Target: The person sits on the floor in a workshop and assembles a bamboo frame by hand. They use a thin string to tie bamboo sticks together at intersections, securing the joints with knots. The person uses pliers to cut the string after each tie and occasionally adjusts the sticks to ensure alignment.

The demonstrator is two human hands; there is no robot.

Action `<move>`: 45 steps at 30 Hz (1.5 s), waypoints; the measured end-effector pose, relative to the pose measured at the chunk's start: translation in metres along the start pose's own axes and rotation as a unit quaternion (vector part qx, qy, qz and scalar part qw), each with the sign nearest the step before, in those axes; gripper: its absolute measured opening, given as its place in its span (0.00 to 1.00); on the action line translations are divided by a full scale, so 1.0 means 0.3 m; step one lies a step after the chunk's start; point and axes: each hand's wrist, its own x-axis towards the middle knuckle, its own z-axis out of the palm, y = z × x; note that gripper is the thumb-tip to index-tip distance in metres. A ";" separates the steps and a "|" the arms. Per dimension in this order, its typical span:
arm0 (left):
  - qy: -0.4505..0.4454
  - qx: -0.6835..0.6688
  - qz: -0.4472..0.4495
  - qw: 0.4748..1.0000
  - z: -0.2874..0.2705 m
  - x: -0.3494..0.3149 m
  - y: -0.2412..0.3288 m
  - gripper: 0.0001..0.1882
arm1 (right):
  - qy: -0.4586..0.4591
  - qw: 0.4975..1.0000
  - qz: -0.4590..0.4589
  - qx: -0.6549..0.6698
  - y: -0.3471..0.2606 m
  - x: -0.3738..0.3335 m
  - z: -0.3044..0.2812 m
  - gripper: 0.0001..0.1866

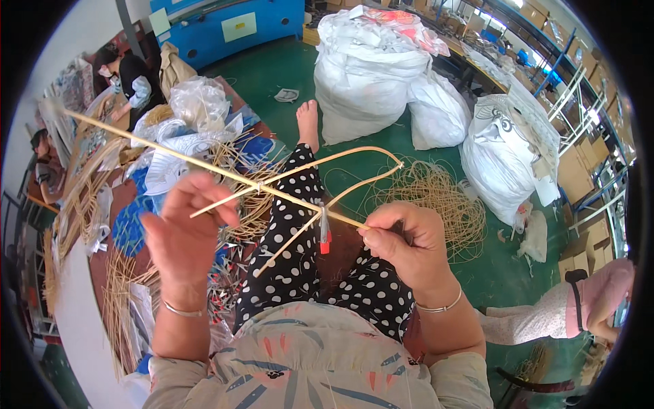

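A light frame of bamboo strips (298,200) is held out over my lap. It has one long straight stick and a thinner strip bent into a pointed loop, crossing the stick in two places. My right hand (407,240) pinches the stick's near right end between thumb and fingers. At the right crossing hangs a small grey clip-like piece with a red end (324,238); its kind is unclear. My left hand (187,235), blurred by motion, is raised beside the strip's left end with its fingers apart. Whether it brushes the strip, I cannot tell.
On my left, a low table (88,290) carries bamboo strips, plastic bags and many small red-tipped pieces. Coiled strips (436,204) lie on the green floor at right, near big white sacks (364,75). Two people sit at far left; another person (579,307) bends at right.
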 end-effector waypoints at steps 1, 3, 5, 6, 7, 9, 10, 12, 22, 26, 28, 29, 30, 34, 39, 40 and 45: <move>-0.009 0.010 0.001 1.000 0.020 -0.020 -0.023 0.41 | 0.002 1.000 -0.009 -0.007 0.000 -0.003 -0.004 0.01; -0.042 0.053 -0.075 0.995 0.094 -0.042 -0.042 0.30 | 0.002 1.000 -0.020 -0.017 0.004 -0.010 -0.004 0.01; -0.041 0.074 -0.116 0.990 0.169 -0.041 -0.037 0.20 | -0.015 0.999 -0.025 -0.035 0.000 -0.014 -0.005 0.02; -0.043 0.075 -0.126 0.988 0.192 -0.033 -0.031 0.17 | -0.022 0.998 -0.027 -0.044 -0.004 -0.016 -0.008 0.02; -0.046 0.076 -0.137 0.987 0.210 -0.019 -0.024 0.14 | -0.027 0.997 -0.037 -0.059 -0.003 -0.018 -0.009 0.02; -0.055 0.087 -0.141 0.985 0.239 -0.005 -0.011 0.09 | -0.029 0.994 -0.060 -0.088 -0.006 -0.023 -0.014 0.03; -0.060 0.097 -0.134 0.984 0.249 -0.003 -0.007 0.07 | -0.034 0.992 -0.066 -0.098 -0.011 -0.024 -0.017 0.04; -0.050 0.130 -0.146 0.979 0.260 -0.005 -0.001 0.04 | -0.046 0.989 -0.078 -0.117 -0.011 -0.021 -0.027 0.05; 0.006 0.221 -0.014 0.975 0.245 -0.030 -0.022 0.03 | 0.094 0.920 -0.265 -0.273 -0.061 -0.045 0.013 0.13; -0.024 0.265 0.045 0.963 0.240 -0.031 -0.029 0.04 | -0.018 0.984 -0.058 -0.169 -0.010 -0.029 0.135 0.15; -0.015 0.251 0.037 0.967 0.228 -0.037 -0.037 0.04 | -0.030 0.996 -0.056 -0.064 0.012 0.007 0.156 0.15; -0.008 0.245 0.033 0.969 0.222 -0.043 -0.037 0.04 | -0.036 0.992 -0.098 -0.074 0.033 0.024 0.164 0.16; 0.007 0.232 0.031 0.972 0.218 -0.049 -0.034 0.04 | -0.043 0.986 -0.140 -0.084 0.059 0.039 0.171 0.16; 0.017 0.233 0.039 0.972 0.175 -0.057 -0.022 0.04 | -0.027 0.961 -0.249 -0.119 0.134 0.067 0.219 0.18; 0.129 0.208 0.040 0.969 0.100 -0.061 0.023 0.06 | -0.130 0.968 -0.146 -0.159 0.150 0.084 0.258 0.21; 0.150 0.203 0.032 0.967 0.096 -0.057 0.044 0.07 | -0.165 0.971 -0.095 -0.142 0.176 0.086 0.279 0.21; 0.012 0.266 0.073 0.961 0.083 -0.049 0.100 0.03 | -0.190 0.977 -0.005 -0.101 0.203 0.135 0.318 0.21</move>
